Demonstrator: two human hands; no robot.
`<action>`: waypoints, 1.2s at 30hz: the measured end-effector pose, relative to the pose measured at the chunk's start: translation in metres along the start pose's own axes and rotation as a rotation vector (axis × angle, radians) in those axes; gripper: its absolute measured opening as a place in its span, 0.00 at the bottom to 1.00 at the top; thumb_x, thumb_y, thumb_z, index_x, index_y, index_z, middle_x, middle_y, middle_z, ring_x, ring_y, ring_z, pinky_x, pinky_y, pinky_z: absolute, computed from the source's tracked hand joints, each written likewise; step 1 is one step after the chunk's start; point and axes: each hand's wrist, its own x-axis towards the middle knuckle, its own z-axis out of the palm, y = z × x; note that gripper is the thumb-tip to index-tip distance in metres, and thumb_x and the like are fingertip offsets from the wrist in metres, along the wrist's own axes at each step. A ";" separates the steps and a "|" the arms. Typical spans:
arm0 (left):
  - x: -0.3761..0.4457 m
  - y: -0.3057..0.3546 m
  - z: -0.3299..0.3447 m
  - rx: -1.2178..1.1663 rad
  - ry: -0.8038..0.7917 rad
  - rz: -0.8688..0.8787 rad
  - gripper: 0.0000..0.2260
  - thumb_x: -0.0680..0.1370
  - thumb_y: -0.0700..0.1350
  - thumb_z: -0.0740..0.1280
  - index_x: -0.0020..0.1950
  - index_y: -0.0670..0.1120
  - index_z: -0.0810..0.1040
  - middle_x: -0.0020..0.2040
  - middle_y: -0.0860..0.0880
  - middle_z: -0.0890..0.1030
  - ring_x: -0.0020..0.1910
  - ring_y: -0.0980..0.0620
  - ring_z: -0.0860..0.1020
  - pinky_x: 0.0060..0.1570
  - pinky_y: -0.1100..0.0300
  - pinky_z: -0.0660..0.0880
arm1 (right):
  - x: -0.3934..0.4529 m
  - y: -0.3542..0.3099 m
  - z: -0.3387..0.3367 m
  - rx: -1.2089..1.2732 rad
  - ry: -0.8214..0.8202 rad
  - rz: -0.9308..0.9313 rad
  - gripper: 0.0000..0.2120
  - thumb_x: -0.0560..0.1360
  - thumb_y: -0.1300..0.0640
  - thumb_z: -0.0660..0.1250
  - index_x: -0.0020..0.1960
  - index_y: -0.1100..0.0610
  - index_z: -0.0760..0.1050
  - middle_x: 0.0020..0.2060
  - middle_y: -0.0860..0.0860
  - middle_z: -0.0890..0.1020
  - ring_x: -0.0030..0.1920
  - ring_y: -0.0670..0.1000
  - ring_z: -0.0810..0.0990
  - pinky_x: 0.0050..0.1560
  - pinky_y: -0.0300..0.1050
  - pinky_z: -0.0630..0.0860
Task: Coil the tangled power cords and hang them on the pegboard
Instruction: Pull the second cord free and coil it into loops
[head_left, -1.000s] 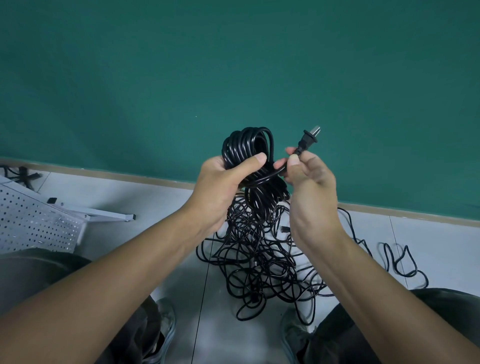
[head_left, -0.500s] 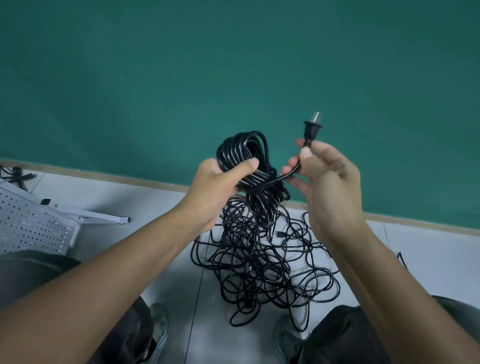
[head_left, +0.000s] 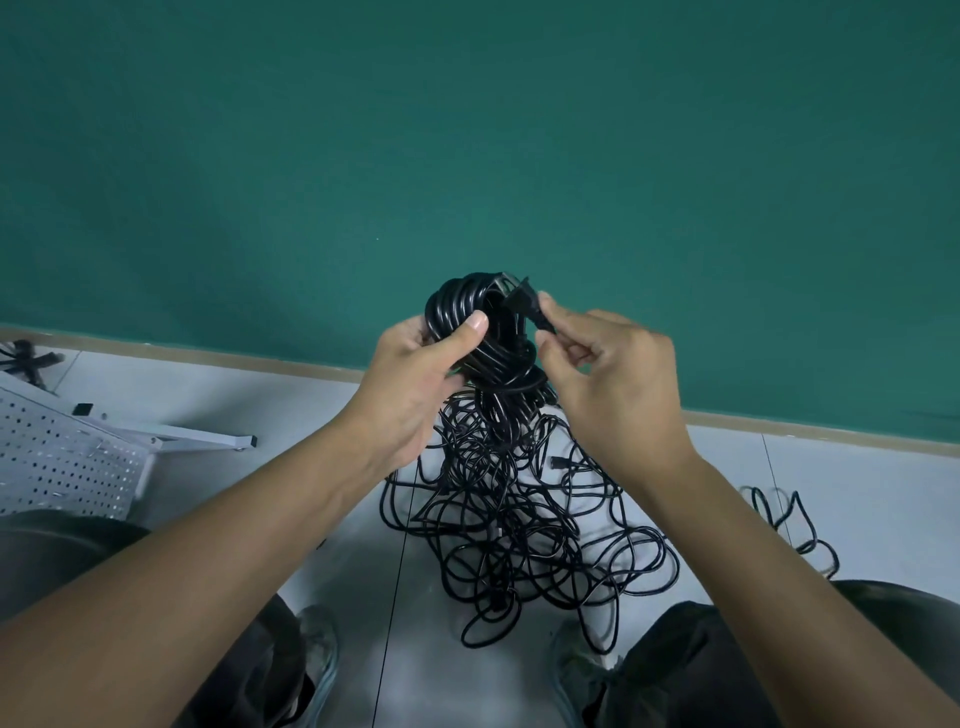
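There were two hands, left (head_left: 410, 384) and right (head_left: 613, 379), one coiled cord bundle (head_left: 483, 332), one tangled cord pile (head_left: 519, 525), one pegboard (head_left: 62, 467), and two shoes (head_left: 317, 654).

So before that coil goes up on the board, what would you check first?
1. Coil held firmly by left hand: ok.
2. Plug end pinched by right hand: ok.
3. Plug end tucked so the loops stay: not ok.
4. Coil free of the tangle on the floor: cannot tell.
5. Pegboard within reach: cannot tell; it lies tilted at left.
6. Hooks on it: cannot tell.
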 end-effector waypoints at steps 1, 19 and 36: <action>0.000 -0.001 -0.001 0.001 0.005 -0.002 0.15 0.82 0.42 0.68 0.65 0.34 0.78 0.59 0.41 0.85 0.62 0.44 0.83 0.71 0.40 0.72 | 0.000 0.001 0.001 -0.029 -0.036 -0.004 0.13 0.78 0.62 0.70 0.61 0.59 0.84 0.29 0.49 0.75 0.28 0.51 0.71 0.31 0.44 0.70; 0.003 0.000 -0.002 0.352 -0.131 0.067 0.13 0.82 0.40 0.69 0.66 0.47 0.78 0.62 0.51 0.84 0.60 0.52 0.84 0.70 0.47 0.75 | 0.009 0.007 -0.011 -0.311 -0.404 -0.101 0.20 0.80 0.71 0.62 0.70 0.60 0.77 0.42 0.58 0.80 0.38 0.62 0.79 0.37 0.56 0.80; 0.008 0.021 -0.016 0.554 -0.207 0.216 0.09 0.77 0.40 0.75 0.57 0.44 0.83 0.55 0.48 0.86 0.51 0.43 0.86 0.61 0.47 0.80 | 0.017 0.007 -0.021 0.317 -0.305 0.362 0.06 0.81 0.61 0.69 0.49 0.53 0.83 0.38 0.47 0.84 0.39 0.39 0.79 0.48 0.29 0.73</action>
